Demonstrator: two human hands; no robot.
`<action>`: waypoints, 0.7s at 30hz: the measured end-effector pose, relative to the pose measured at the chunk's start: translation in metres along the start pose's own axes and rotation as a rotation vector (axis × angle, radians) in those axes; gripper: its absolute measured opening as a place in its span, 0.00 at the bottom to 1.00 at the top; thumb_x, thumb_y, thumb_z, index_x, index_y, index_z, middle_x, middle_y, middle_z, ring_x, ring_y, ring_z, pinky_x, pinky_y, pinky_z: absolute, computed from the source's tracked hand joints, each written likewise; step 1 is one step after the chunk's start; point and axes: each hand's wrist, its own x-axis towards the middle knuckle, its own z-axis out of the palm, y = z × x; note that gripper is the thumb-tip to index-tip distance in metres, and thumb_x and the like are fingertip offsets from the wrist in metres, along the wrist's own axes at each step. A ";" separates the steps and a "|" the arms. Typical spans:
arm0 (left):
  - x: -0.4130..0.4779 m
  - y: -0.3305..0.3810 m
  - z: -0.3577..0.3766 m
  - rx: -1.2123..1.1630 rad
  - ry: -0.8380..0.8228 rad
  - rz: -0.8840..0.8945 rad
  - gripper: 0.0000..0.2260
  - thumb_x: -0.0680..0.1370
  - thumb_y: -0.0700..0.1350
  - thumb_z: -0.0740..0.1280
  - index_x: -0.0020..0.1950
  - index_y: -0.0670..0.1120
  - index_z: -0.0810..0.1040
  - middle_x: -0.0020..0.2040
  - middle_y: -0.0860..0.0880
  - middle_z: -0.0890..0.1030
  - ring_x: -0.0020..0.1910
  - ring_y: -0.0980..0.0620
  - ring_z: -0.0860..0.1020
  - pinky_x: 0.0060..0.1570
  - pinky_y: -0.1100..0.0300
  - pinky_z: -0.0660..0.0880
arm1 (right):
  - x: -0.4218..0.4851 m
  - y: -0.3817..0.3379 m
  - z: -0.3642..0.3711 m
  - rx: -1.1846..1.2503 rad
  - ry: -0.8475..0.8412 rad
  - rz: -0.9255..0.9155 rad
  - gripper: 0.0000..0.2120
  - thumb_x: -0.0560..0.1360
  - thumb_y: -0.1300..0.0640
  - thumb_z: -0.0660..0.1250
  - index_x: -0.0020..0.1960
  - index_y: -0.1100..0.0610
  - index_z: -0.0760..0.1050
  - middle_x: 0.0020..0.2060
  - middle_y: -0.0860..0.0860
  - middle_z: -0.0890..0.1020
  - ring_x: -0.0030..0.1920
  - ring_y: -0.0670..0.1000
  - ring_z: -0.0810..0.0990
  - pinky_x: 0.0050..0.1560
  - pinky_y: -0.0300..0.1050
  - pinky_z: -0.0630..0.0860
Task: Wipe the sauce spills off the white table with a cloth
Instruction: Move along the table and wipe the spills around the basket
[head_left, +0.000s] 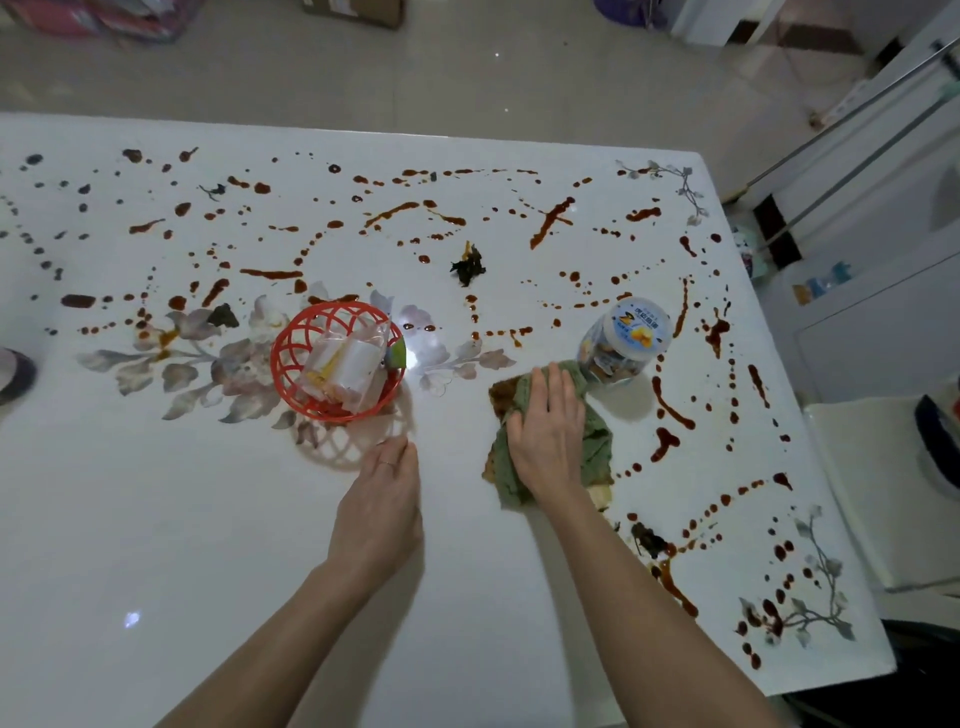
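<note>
A white table (156, 519) with printed flowers is streaked and dotted with brown-red sauce spills (550, 221) across its far half and right side. My right hand (548, 434) presses flat on a crumpled green cloth (597, 447) whose edges are stained brown. The cloth touches the base of a clear snack jar (623, 338). My left hand (384, 512) rests on the bare table near the front, fingers straight, holding nothing.
A red plastic basket (291, 379) with clear packets stands just beyond my left hand. Dark food scraps (469, 266) lie mid-table; more scraps (647, 540) sit near the right arm. A white chair (857, 493) stands at the table's right edge.
</note>
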 end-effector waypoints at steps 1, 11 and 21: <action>0.000 -0.001 0.000 -0.004 -0.001 -0.002 0.14 0.71 0.35 0.62 0.57 0.38 0.69 0.62 0.42 0.70 0.61 0.43 0.69 0.45 0.56 0.76 | 0.003 -0.002 0.000 -0.011 0.004 0.004 0.30 0.80 0.53 0.59 0.78 0.60 0.57 0.78 0.58 0.57 0.78 0.57 0.52 0.77 0.56 0.47; 0.000 0.003 0.002 -0.011 -0.016 -0.023 0.16 0.72 0.35 0.61 0.60 0.37 0.68 0.65 0.40 0.69 0.63 0.41 0.67 0.50 0.52 0.76 | -0.080 0.021 0.009 -0.049 0.077 -0.057 0.30 0.77 0.46 0.54 0.76 0.59 0.64 0.75 0.56 0.65 0.76 0.58 0.61 0.75 0.61 0.56; -0.002 0.001 0.007 -0.013 -0.009 -0.011 0.15 0.74 0.36 0.59 0.60 0.38 0.67 0.67 0.41 0.67 0.65 0.42 0.66 0.51 0.51 0.77 | -0.131 0.023 0.017 -0.001 0.088 -0.114 0.29 0.78 0.49 0.54 0.77 0.58 0.62 0.77 0.55 0.62 0.78 0.54 0.56 0.76 0.59 0.55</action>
